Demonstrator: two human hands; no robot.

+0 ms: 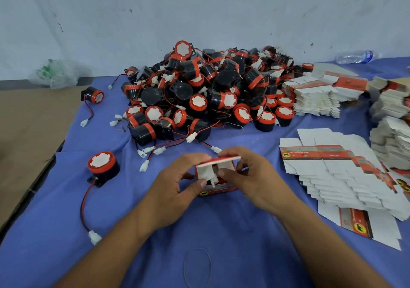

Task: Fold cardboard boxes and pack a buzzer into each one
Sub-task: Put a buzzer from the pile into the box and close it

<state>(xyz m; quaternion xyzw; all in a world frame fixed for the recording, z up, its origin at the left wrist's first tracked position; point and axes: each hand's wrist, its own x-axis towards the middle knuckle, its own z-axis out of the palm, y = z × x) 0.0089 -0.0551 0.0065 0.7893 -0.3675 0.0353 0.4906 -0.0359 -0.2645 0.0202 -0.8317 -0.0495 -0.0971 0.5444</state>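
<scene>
I have a small red and white cardboard box (216, 176) between both hands, near the middle of the counter (221, 232), which is covered in a blue cloth. My left hand (177, 185) grips the box's left side, thumb pressing on an inner white flap, the fingers (193, 157) curled round the far edge. My right hand (250, 176) holds the right side, its fingers pinching the lid flap (221, 160), which stands half raised over the open top. Inside the opening I see white flaps and a white plastic connector; the buzzer itself is mostly hidden, so I cannot tell how it sits.

Beyond the box, far centre, lies a large pile of black and red buzzers (206, 90) with tangled red and black wires. One loose buzzer (103, 165) stands to my near left, its wire trailing towards me to a white plug (95, 237). Another buzzer (94, 95) lies further left. To the right, flat unfolded box blanks (337, 176) fan out in a stack, with more stacks (317, 96) behind. A plastic water bottle (355, 56) lies far right by the wall, and a crumpled plastic bag (55, 73) far left.
</scene>
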